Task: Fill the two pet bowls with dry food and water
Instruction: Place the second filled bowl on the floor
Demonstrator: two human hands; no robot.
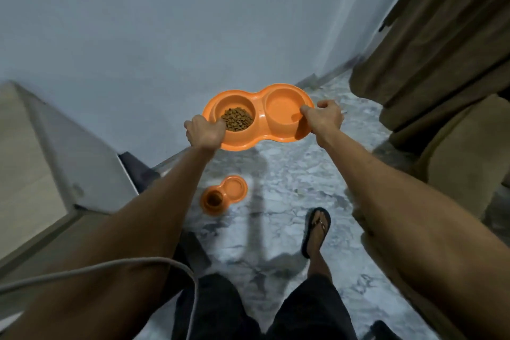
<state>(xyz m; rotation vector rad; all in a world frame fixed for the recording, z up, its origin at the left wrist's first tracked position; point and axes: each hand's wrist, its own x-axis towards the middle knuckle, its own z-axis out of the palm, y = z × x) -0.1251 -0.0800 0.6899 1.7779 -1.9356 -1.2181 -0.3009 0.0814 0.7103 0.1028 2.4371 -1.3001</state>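
While held aloft, orange double bowl (258,116), kibble (237,119) left

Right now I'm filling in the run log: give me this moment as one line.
carry | left hand + right hand grip double bowl | kibble left well | second double bowl on floor

A double bowl (258,116) hangs in the air at twelve o'clock, held out over the floor (289,174), the left hand (204,132) at its nine o'clock end, the right hand (323,119) at its three. Kibble (237,119) lies in its left well. Below, at six o'clock from it, a second bowl (224,194) sits on the floor. A foot (317,229) stands at four o'clock from that one. A cabinet (41,160) stands at nine o'clock, a curtain (441,36) at two.
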